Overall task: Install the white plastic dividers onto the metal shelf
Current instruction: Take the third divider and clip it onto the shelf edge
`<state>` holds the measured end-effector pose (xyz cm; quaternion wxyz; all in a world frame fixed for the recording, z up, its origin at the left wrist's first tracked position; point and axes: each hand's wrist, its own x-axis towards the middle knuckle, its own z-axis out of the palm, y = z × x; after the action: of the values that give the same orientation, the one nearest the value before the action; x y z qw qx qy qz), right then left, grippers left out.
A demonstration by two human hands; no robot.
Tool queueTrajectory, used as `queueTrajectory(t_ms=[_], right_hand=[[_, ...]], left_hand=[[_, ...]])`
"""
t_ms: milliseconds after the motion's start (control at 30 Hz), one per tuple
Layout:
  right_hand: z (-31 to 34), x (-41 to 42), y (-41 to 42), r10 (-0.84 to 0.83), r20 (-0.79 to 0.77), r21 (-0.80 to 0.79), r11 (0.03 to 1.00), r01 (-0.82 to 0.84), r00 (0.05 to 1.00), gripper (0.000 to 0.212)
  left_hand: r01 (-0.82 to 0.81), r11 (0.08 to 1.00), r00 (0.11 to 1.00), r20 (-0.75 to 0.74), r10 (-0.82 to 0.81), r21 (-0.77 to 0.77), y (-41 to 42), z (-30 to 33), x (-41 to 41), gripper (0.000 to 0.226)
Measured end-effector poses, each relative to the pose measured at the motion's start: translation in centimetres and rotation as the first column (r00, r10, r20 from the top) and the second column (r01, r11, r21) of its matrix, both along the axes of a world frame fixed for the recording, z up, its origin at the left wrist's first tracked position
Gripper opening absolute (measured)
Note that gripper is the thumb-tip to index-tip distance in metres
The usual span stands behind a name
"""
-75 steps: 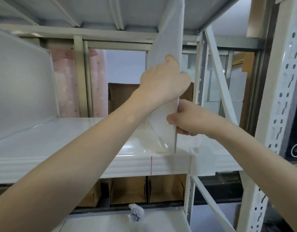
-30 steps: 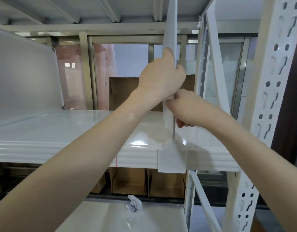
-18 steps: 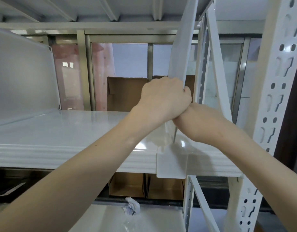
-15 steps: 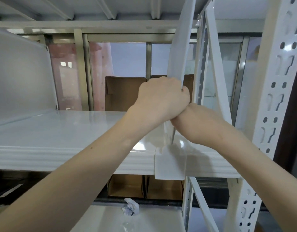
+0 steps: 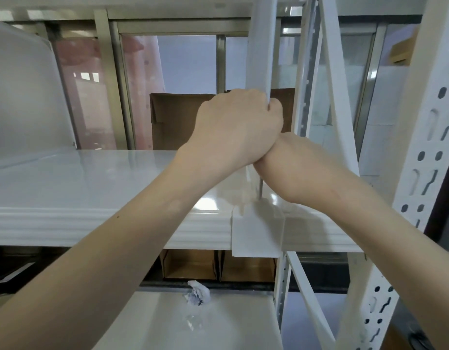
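A white plastic divider [image 5: 260, 51] stands upright near the right end of the white metal shelf [image 5: 92, 178]. Its front tab [image 5: 256, 233] hangs over the shelf's front edge. My left hand [image 5: 233, 127] is wrapped around the divider's front edge at mid height. My right hand [image 5: 291, 162] grips the same divider just below and to the right, touching the left hand; its fingers are hidden. Another white divider [image 5: 23, 92] stands on the shelf at the far left.
The perforated white upright [image 5: 430, 152] and its diagonal brace [image 5: 337, 97] stand close on the right. Brown cardboard boxes [image 5: 178, 120] sit behind the shelf and others [image 5: 218, 265] below it. A crumpled scrap [image 5: 197, 295] lies on the lower shelf.
The divider went from tilted to nearly upright and shifted slightly left. My left hand slid down its front edge and closed around it, meeting my right hand.
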<state>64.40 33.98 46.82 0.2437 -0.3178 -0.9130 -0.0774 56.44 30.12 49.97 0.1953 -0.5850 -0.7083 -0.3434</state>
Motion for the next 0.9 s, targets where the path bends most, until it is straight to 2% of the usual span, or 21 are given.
queueTrajectory(t_ms=[333, 500, 733, 900], right_hand=[[-0.2, 0.0, 0.1, 0.047, -0.018, -0.056, 0.997, -0.048, 0.999, 0.036], [-1.5, 0.3, -0.6, 0.031, 0.156, 0.037, 0.999, -0.037, 0.987, 0.039], [-1.8, 0.4, -0.8, 0.016, 0.137, 0.033, 0.999, -0.021, 0.990, 0.039], [-2.1, 0.1, -0.1, 0.043, 0.042, -0.036, 0.999, -0.041, 0.998, 0.035]], left_hand=[[-0.020, 1.000, 1.000, 0.001, 0.020, -0.002, -0.4, -0.1, 0.4, 0.042], [-0.034, 0.999, 0.999, -0.003, 0.034, -0.033, -0.3, -1.5, 0.4, 0.043], [-0.048, 0.997, 0.994, -0.097, 0.042, -0.058, -0.3, -2.2, 0.1, 0.036], [-0.051, 0.993, 0.987, -0.154, 0.035, -0.103, 0.0, -2.2, -0.2, 0.028]])
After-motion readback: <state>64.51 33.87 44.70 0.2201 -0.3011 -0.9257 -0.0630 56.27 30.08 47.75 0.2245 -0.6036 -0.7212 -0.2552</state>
